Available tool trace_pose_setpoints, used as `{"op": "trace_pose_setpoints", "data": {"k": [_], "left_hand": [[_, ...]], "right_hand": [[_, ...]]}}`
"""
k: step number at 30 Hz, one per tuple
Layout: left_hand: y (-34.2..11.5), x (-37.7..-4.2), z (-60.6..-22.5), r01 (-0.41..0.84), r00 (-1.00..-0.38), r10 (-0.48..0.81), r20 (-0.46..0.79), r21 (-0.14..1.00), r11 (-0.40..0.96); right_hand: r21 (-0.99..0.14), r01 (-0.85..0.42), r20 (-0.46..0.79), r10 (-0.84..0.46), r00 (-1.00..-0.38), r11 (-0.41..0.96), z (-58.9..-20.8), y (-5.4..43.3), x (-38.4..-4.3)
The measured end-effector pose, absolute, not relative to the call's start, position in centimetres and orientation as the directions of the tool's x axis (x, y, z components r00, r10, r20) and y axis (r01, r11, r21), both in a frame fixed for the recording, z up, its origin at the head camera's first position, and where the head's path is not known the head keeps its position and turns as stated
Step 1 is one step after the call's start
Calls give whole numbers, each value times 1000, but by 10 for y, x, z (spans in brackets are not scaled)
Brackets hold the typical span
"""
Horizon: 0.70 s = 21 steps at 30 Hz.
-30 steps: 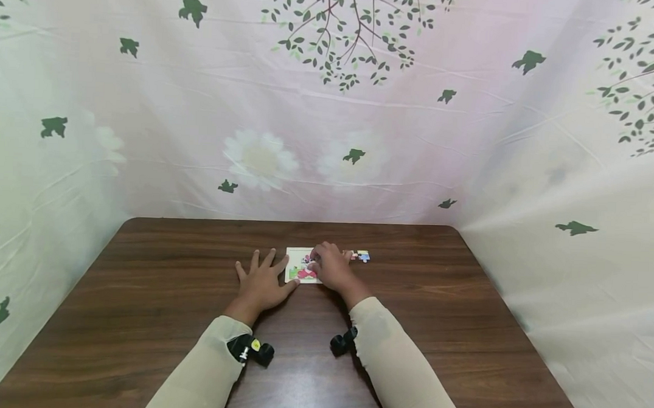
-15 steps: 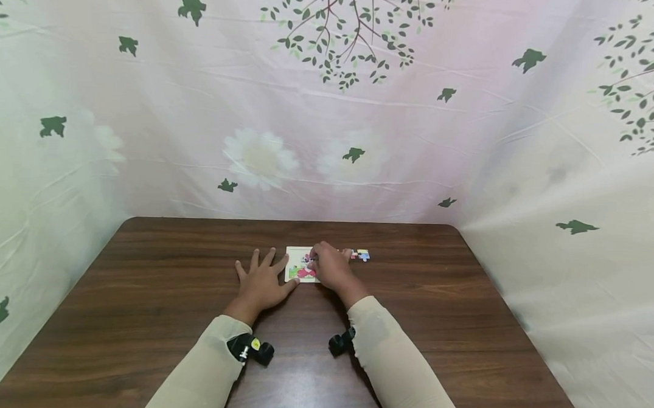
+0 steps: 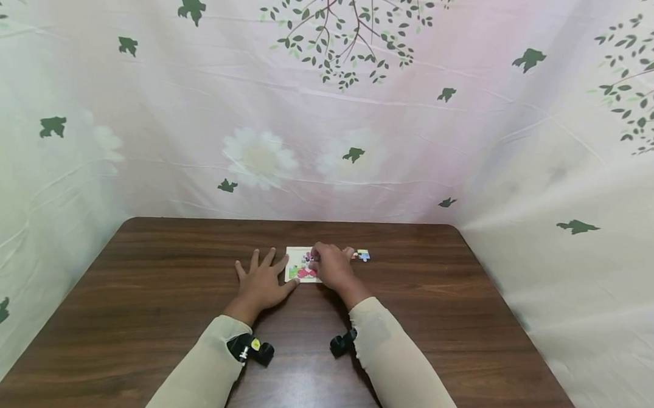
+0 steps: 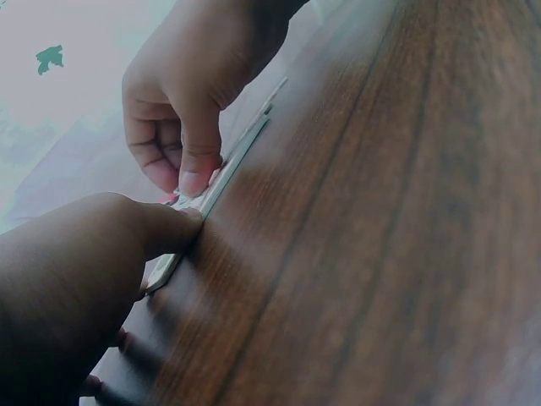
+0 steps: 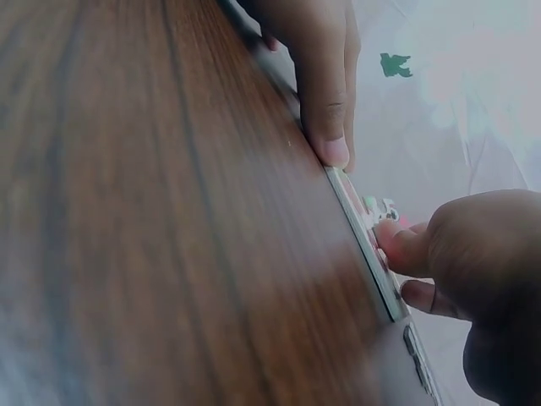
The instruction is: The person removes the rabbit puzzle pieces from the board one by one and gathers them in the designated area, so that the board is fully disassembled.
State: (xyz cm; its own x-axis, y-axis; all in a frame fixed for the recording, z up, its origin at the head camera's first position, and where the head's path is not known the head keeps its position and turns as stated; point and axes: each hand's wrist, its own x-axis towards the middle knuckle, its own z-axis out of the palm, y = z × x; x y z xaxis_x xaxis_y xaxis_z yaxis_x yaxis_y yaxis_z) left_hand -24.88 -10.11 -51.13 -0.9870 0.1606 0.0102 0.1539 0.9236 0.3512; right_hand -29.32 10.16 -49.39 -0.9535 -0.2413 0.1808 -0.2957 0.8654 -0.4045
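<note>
A small white-bordered jigsaw puzzle board (image 3: 294,255) with a pink and green cartoon picture lies flat near the table's far edge. My left hand (image 3: 262,286) is spread on the table at its left side. The left thumb (image 5: 336,150) presses on the board's near corner, as the right wrist view shows. Over the board's right part, my right hand (image 3: 333,267) bends down with thumb and fingers pinching a puzzle piece (image 5: 388,209), which stands tilted above the surface. The hand hides that side of the picture. Beyond its knuckles lie loose puzzle pieces (image 3: 364,255).
The brown wooden table (image 3: 442,331) ends shortly behind the board. A pale fabric backdrop (image 3: 309,118) with leaves and birds hangs behind and along both sides. Black cameras sit on the left wrist (image 3: 264,354) and right wrist (image 3: 339,346).
The right hand shifts only slightly over the board, covering a little more of the loose pieces than a second ago. The left hand stays in place.
</note>
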Motion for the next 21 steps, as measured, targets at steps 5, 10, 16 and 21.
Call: {"op": "trace_pose_setpoints", "data": {"k": [5,10,16,21], "left_hand": [[-101,-248,-511,157,-987,163,15,357,921],[-101,-249,-513,159,-986,164,16,351,923],[-101,-248,-512,158,-987,163,16,347,925],[-101,-248,-512,161,-986,166,16,348,924]], "right_hand": [[-413,-336,216,-268,-939,846,-494,107,-292],[-449,-370,234,-292,-927,813,-492,111,-290],[-477,-382,231,-306,-924,792,-489,112,-288],[-477,-373,212,-308,-927,796,-488,112,-287]]}}
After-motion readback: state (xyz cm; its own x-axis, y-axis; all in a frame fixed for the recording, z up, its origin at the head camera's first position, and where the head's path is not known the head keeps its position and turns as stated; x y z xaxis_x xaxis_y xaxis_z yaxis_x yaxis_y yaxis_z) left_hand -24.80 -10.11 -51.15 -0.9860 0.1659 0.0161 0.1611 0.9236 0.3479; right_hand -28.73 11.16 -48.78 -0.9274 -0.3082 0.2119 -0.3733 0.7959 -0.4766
